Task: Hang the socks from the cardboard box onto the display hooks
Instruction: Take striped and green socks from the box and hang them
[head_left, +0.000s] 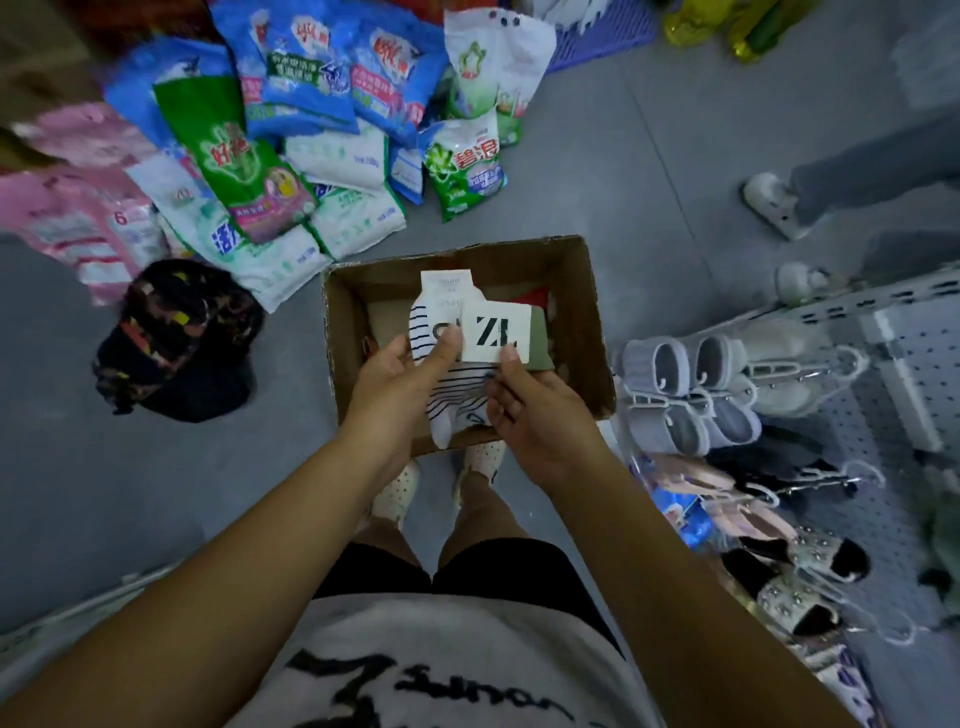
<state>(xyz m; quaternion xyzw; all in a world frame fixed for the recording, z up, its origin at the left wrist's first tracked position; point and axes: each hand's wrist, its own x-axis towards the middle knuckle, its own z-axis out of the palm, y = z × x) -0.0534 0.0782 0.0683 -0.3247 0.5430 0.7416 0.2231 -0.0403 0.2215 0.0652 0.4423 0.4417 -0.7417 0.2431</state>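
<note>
Head view. Your left hand (400, 384) holds the striped socks (452, 397) above the cardboard box (589, 322). The thumb lies on top of the pair near its white header card (447, 283) and the fingers curl beneath, out of sight. Your right hand (540, 421) pinches the ZL card (496, 332): the thumb tip presses its lower edge and the curled fingers sit below, against the striped fabric. The ZL card is attached to a green pair (540, 338). You cannot tell whether this pair is lifted or resting in the box.

The box stands open on the grey floor, just ahead of your shoes (395, 488). Your hands and the two pairs cover most of its interior; only a red item (535, 297) shows at the back, and the rest of its contents cannot be made out.

At the right, a perforated display panel (914, 364) is cut off by the frame edge. Slippers on hangers (691, 395) lie against it, and its separate hooks cannot be picked out. Detergent bags (311, 130) are piled beyond the box, blurred at the far left. A dark patterned bundle (176, 338) lies left of the box. Another person's leg and shoe (774, 202) enter at upper right.
</note>
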